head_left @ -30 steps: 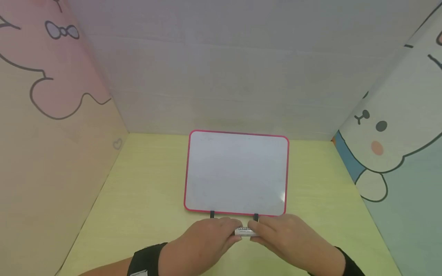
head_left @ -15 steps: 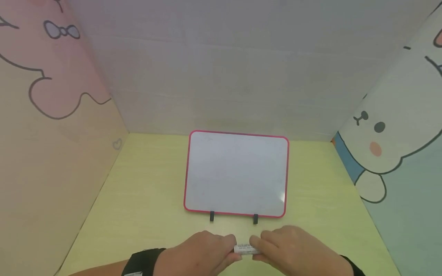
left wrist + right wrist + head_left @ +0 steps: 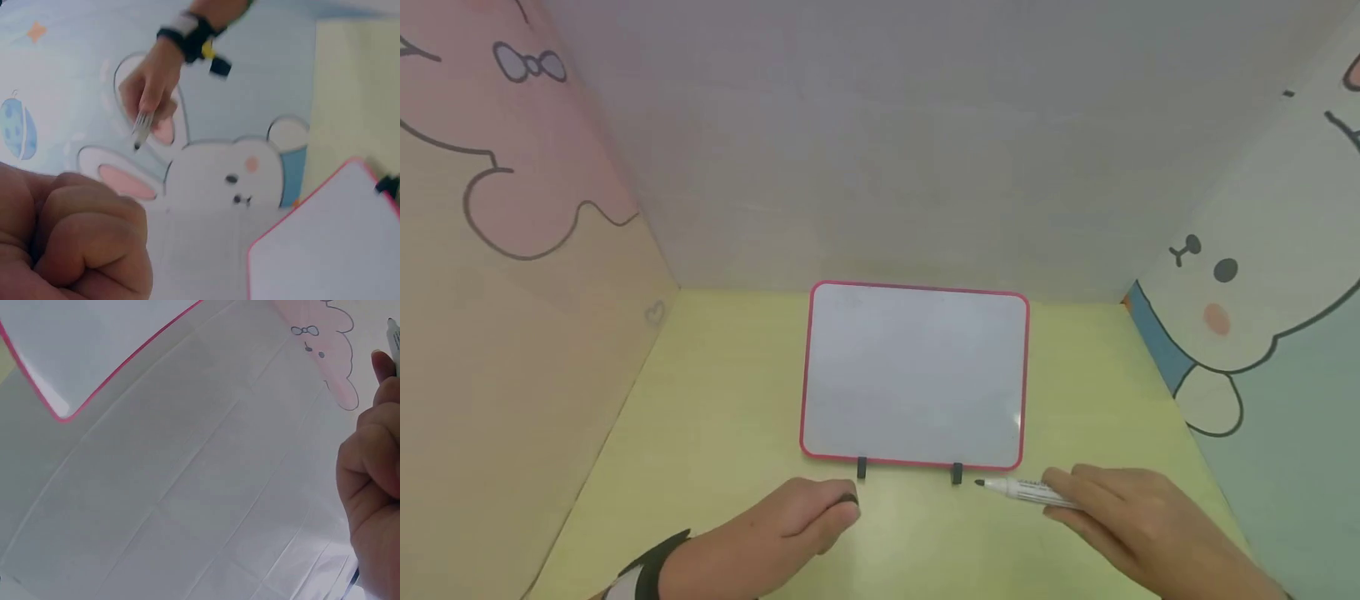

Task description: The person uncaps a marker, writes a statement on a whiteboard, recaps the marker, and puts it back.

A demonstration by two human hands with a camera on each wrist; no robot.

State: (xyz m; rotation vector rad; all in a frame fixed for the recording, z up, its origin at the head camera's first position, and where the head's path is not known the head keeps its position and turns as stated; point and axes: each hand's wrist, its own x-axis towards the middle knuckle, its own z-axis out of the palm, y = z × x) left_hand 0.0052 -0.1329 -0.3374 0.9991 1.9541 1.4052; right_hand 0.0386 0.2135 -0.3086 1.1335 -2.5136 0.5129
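Below the whiteboard (image 3: 914, 375), right hand (image 3: 1138, 521) pinches the uncapped marker (image 3: 1026, 490); left hand (image 3: 790, 525) curls on its black cap (image 3: 848, 499).

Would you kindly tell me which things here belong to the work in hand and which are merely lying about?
In use:
- marker, uncapped, held by the right hand
- black cap, held in the left hand
- whiteboard, blank

Lying about:
- cartoon wall panels
- yellow table

Glossy whiteboard (image 3: 914, 375), smooth and throwing a soft glare, rimmed in shiny pink plastic with two little black plastic clips. The marker (image 3: 1028, 491) looks like smooth white plastic with printed lettering. Pale yellow counter (image 3: 715, 417), matt, faint wood grain. Printed walls (image 3: 512, 292) look matt, papery.
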